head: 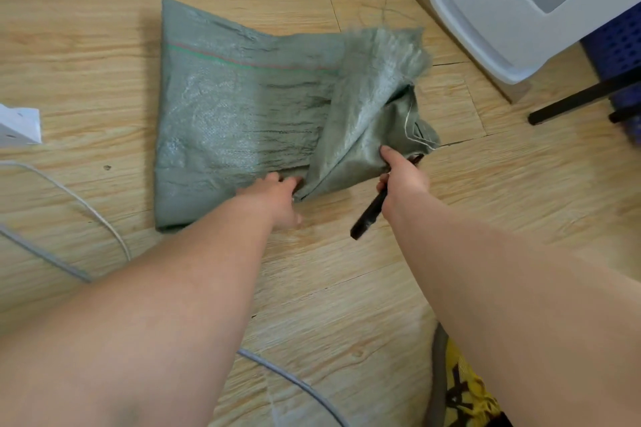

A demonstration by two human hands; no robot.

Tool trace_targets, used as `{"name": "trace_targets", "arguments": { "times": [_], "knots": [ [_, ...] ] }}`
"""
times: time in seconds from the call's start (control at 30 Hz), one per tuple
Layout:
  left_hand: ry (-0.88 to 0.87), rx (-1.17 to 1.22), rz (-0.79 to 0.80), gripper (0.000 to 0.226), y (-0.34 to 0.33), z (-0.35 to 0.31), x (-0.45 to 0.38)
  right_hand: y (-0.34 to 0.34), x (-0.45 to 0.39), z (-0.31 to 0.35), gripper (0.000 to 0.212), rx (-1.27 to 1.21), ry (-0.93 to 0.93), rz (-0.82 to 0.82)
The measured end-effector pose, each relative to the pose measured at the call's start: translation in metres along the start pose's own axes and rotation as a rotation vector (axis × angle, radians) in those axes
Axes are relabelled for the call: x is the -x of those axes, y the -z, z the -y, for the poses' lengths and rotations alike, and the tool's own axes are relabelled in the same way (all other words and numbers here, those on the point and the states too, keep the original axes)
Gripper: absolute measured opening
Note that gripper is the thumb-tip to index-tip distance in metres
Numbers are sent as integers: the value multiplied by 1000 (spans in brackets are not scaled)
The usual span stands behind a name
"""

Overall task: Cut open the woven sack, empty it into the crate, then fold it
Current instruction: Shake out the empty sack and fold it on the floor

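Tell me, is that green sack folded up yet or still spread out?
Partly folded. Most of the sack lies flat on the floor; its right end is turned back over it, held by both hands.

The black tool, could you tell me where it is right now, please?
In the head view, the black tool is gripped in the right hand, just right of centre, beside the woven sack.
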State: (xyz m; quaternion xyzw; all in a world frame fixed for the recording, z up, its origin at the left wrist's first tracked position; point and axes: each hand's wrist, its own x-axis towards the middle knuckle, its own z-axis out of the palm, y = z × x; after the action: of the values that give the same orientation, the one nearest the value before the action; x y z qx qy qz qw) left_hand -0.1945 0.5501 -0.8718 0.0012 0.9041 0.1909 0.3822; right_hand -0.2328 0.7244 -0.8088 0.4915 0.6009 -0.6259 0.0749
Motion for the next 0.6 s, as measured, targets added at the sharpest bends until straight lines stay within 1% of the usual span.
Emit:
{"name": "trace_targets", "arguments": {
  "times": [0.03,0.07,0.1,0.13,0.17,0.2,0.27,0.33,0.37,0.4,0.43,0.47,0.5,0.57,0.6],
  "knots": [
    [4,115,-47,97,2,-6,3,0,0,-3,20,40,66,-40],
    [-26,220,-141,106,3,-12,5,0,0,-6,21,71,129,-63],
    [-81,286,-238,109,6,-20,7,1,1,-9,22,111,192,-71],
    [-143,333,-298,109,9,-28,7,0,2,-13,19,165,262,-72],
    [-195,398,-320,107,12,-36,7,0,2,-16,12,219,328,-64],
    [-219,477,-302,104,14,-44,5,0,3,-18,3,268,388,-58],
    [-213,585,-240,102,16,-56,1,0,7,-18,11,382,475,-49],
    [-188,573,-219,99,13,-63,0,-2,14,-16,13,453,553,-2],
    [-154,587,-258,90,9,-64,0,-4,19,-16,17,495,601,36],
    [-102,651,-319,76,5,-65,1,-7,24,-16,22,552,650,83],
    [-42,773,-376,60,2,-66,4,-10,30,-18,28,615,693,135],
    [24,945,-400,46,-4,-67,6,-14,35,-20,34,681,727,192],
    [79,1166,-395,38,-9,-65,10,-19,40,-22,40,746,750,256],
    [183,1565,-331,34,-19,-59,20,-28,49,-26,46,906,787,402],
    [232,1659,-295,34,-25,-54,24,-33,53,-29,47,1004,819,480]
  ]
}}
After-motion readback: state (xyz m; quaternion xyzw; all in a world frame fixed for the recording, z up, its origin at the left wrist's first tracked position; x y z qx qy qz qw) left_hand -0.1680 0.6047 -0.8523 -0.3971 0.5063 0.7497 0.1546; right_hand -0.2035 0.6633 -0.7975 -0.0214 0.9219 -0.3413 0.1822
